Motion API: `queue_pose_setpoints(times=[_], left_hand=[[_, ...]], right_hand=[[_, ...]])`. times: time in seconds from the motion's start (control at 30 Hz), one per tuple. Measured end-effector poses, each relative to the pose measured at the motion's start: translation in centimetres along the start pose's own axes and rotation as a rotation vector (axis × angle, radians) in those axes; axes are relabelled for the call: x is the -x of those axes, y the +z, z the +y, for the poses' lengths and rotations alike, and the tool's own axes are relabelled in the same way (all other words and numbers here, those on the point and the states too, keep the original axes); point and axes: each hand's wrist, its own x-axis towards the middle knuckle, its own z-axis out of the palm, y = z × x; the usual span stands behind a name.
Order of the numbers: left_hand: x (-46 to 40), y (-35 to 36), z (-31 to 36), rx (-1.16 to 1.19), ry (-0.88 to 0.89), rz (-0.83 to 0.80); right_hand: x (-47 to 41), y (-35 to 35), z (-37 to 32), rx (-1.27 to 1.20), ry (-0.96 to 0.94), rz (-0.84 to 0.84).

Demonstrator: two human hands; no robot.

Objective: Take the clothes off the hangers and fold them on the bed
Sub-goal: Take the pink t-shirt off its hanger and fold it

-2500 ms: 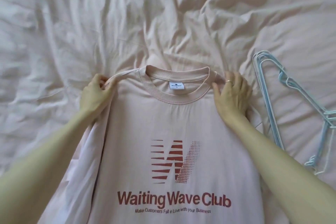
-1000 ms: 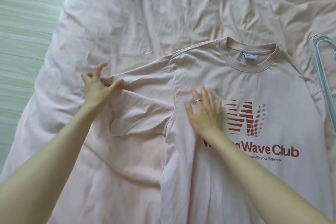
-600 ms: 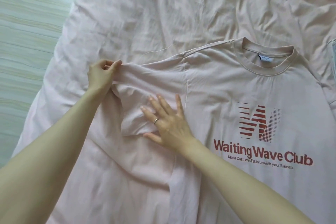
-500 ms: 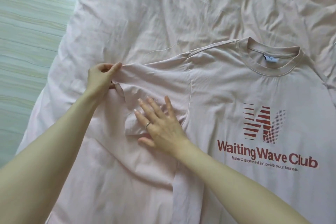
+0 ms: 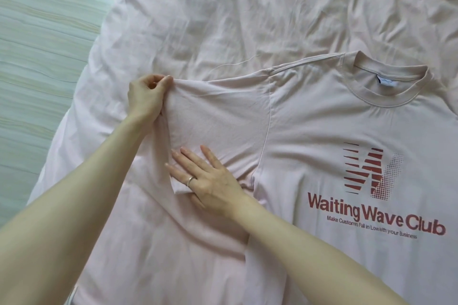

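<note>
Person, two forearms in view, both bare to the frame edge, no sleeves visible. Right hand (image 5: 210,181): one plain silver-coloured ring (image 5: 190,180) on a finger. Left hand (image 5: 146,96): unadorned.

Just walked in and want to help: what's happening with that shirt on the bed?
A person is laying a pale pink T-shirt flat, print side up, on the bed. The left hand pinches the outer end of one sleeve and pulls it out straight, while the right hand rests flat on the sleeve's lower edge. No fold has been made yet.
</note>
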Motion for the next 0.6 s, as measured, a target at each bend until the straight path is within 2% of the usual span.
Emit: queue_pose_setpoints(times=[0.17, 0.3, 0.43, 0.5, 0.6], left_hand=[[0.2, 0.0, -0.9, -0.011, 0.027, 0.036], [1.7, 0.0, -0.9, -0.065, 0.073, 0.021], [4.2, 0.4, -0.2, -0.265, 0.194, 0.136], [5.8, 1.1, 0.0, -0.436, 0.264, 0.186], [8.8, 3.0, 0.4, -0.623, 0.345, 0.149]], right_hand=[[0.0, 1.0, 0.2, -0.009, 0.039, -0.201], [0.0, -0.2, 0.1, -0.100, 0.064, -0.172], [1.2, -2.9, 1.3, -0.110, 0.190, -0.074], [2.6, -4.3, 2.8, -0.089, 0.303, -0.060], [6.1, -6.7, 5.4, -0.093, 0.486, -0.117]])
